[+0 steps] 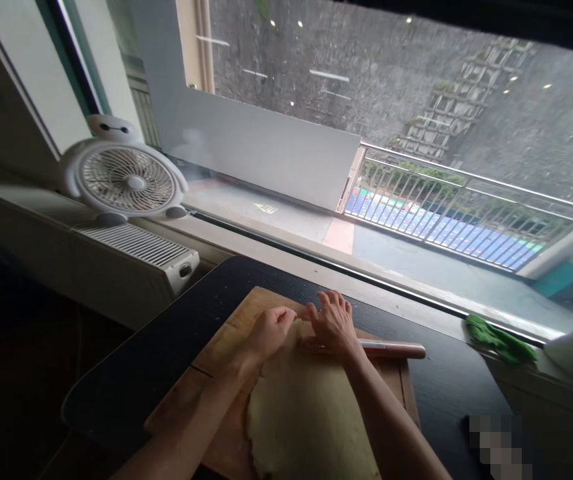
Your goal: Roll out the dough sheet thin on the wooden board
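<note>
A large, pale sheet of rolled-out dough (311,407) lies on a wooden board (226,327), its near end running out of the bottom of the view. At the dough's far edge, my left hand (269,330) is closed, thumb and fingers pinching the edge. Close beside it, my right hand (334,321) has its fingers spread, with the thumb toward the left hand and the same edge. A copper-coloured rolling pin (396,349) lies across the far part of the dough, partly hidden under my right hand and wrist.
The board rests on a dark table (141,373) against the window ledge. A white fan (131,177) stands at the left near a slatted white unit (139,243). On the ledge at the right lies a green cloth (499,340). A blurred-out object (499,447) sits at the lower right.
</note>
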Available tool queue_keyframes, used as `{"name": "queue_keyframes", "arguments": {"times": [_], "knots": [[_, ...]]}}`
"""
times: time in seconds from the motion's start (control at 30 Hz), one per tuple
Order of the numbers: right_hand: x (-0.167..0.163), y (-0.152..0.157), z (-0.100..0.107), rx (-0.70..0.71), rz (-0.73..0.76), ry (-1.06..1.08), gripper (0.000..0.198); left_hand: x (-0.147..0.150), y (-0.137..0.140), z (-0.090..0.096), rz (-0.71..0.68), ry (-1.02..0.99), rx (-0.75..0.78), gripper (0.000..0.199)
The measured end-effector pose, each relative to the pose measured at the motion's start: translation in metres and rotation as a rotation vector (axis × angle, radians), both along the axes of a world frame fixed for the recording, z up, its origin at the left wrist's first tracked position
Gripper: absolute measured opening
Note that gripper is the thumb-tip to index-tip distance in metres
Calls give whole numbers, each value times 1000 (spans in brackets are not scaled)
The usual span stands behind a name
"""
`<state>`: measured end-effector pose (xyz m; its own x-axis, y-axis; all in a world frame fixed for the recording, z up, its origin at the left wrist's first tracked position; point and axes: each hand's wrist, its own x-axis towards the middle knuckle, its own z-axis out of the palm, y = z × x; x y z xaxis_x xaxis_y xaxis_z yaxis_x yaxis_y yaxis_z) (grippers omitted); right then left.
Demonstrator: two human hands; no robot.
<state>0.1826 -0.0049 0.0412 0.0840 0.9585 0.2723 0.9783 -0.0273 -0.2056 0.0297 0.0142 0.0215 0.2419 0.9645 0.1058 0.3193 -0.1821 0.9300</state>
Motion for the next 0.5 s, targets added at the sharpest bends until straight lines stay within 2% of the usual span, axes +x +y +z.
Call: {"name": "queue_keyframes", "arguments": {"times": [0.03,0.1,0.23,0.3,0.43,0.5], "knots": [[1,1,-1,-24,2,1,38,-1,-1,-2,11,-10,32,35],[0,-16,-5,-41,49,-14,39,-3,-3,-5,22,-22,62,35],[1,-62,-15,-32,175,-72,36,-4,-5,-7,-10,-12,-15,36],[2,-50,-14,-26,147,-87,37,-4,-5,-2,-22,-2,-44,37],[5,17,-7,-69,3,-65,44,-6,-6,10,21,-10,-25,35],[4,25,-6,-82,4,-52,45,-6,-7,11,20,-10,-30,35]]}}
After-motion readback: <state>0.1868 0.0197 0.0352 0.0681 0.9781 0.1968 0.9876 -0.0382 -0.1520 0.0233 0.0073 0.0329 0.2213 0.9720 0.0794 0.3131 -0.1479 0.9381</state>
